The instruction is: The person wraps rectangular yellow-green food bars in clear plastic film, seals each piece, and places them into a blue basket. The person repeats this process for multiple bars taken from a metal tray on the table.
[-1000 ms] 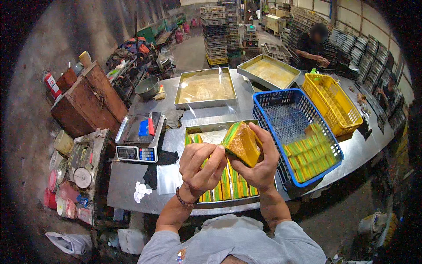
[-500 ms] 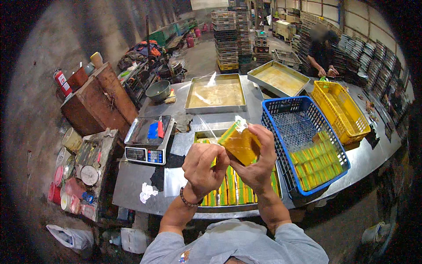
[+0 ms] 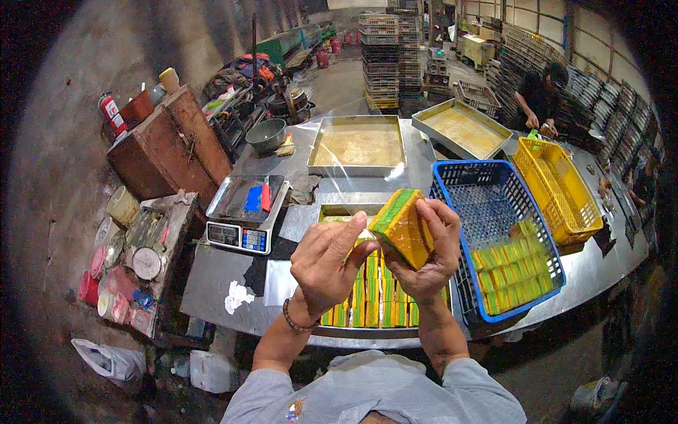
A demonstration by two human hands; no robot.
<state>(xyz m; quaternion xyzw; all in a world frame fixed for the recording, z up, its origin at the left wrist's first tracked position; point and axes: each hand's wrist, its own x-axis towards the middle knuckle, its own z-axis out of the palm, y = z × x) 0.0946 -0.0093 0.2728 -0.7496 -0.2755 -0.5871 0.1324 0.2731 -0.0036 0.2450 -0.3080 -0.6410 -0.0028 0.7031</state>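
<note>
A rectangular block of layered yellow and green cake, glossy on its faces, is held tilted above the table. My right hand grips it from the right, thumb below and fingers along the edge. Close to its left side is my left hand, forefinger extended and thumb apart, with nothing clearly visible between them. A thin transparent streak shows above; I cannot tell if it is film or glare. Beneath my hands, a shallow metal tray holds rows of similar cakes, partly hidden. On the right, a blue crate contains several more cakes.
A yellow crate stands beyond the blue one. Left of the tray are a digital scale and crumpled white paper. Two shallow trays, one a metal tray, lie farther back. Another person works at the far right.
My left fingers have come out of their pinch and spread. The cake has turned, showing its striped side more, and the white scrap at its top no longer shows. The view has shifted slightly.
</note>
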